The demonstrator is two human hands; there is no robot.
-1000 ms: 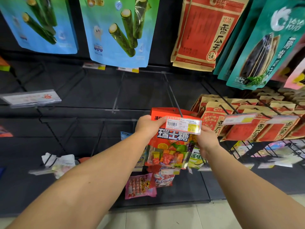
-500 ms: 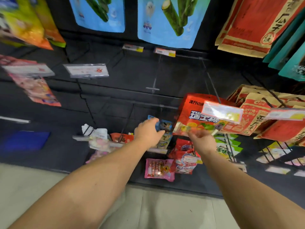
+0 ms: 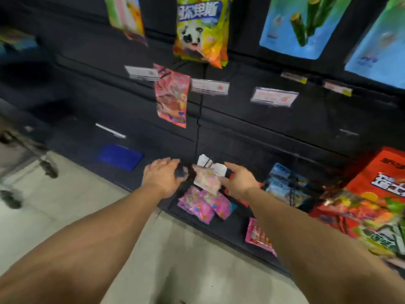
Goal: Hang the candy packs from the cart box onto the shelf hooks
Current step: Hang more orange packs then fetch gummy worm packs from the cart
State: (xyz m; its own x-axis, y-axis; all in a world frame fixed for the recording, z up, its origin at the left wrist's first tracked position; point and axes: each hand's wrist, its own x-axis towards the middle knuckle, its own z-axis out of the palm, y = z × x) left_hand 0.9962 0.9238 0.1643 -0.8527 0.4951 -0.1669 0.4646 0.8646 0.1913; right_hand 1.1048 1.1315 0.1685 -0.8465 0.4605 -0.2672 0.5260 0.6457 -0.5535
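Dark shelf wall (image 3: pixel 274 132) far; pale pack (image 3: pixel 207 177) between empty, loose-fingered left hand (image 3: pixel 161 177) and right hand (image 3: pixel 240 183); pink packs (image 3: pixel 202 205) near.

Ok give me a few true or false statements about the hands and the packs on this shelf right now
1. Both hands, left and right, hold nothing. True.
2. The panda bag hangs above the pink packs. True.
3. The orange-red candy pack is in the right hand. False: it hangs at the right, untouched.
4. The blue bamboo-shoot bag lies on the floor. False: it hangs up high.
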